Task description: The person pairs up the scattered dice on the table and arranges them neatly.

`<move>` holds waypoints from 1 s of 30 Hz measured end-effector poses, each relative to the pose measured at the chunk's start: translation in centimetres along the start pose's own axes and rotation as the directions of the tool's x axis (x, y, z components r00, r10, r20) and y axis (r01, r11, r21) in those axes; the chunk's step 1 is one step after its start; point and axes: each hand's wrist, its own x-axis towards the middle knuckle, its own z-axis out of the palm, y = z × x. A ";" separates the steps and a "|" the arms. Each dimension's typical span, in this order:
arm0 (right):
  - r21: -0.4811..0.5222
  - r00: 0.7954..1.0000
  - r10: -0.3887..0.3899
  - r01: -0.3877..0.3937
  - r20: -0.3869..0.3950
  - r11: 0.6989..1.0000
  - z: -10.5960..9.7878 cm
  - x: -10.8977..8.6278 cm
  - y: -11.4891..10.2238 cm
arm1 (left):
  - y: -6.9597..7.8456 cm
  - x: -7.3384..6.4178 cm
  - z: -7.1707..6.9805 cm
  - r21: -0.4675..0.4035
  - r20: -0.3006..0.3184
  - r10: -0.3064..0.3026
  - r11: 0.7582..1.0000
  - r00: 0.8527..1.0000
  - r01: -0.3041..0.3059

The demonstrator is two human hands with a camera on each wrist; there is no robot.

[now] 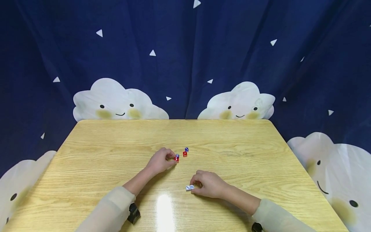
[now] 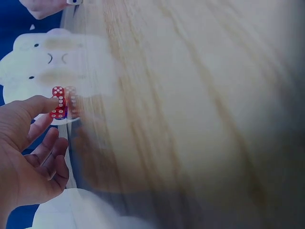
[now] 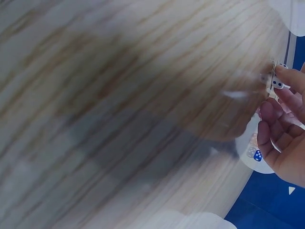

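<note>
Left of the table's middle, my left hand [image 1: 162, 161] pinches a red die [image 1: 176, 159] between thumb and fingers. A blue die [image 1: 177, 155] sits right behind it, against the fingertips. In the left wrist view the thumb covers part of the red dice [image 2: 58, 90]. Nearer to me, my right hand [image 1: 211, 184] pinches a white die [image 1: 192, 187] at the tabletop. A second white die [image 1: 187, 188] stands directly to its left, side against side. The right wrist view shows white dice [image 3: 277, 84] partly behind the thumb.
Just right of the left fingertips, another red die [image 1: 185, 154] lies with a blue die [image 1: 186, 149] behind it. The wooden table [image 1: 232, 138] ends at a dark blue curtain [image 1: 174, 64] printed with clouds. Glare marks the near tabletop.
</note>
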 end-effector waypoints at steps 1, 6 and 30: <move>-0.001 1.000 0.000 0.000 0.000 1.000 0.0 0.0 0.0 | 0.0 0.0 0.0 -0.001 -0.002 0.001 1.000 1.000 -0.001; 0.005 1.000 -0.001 0.001 -0.007 1.000 -0.1 0.0 -0.1 | 0.0 -0.3 0.0 -0.020 -0.012 0.005 1.000 1.000 -0.005; 0.027 0.999 -0.026 0.027 -0.037 0.999 0.1 0.1 0.1 | 1.9 -1.0 0.5 -0.013 0.045 0.077 0.997 0.996 -0.076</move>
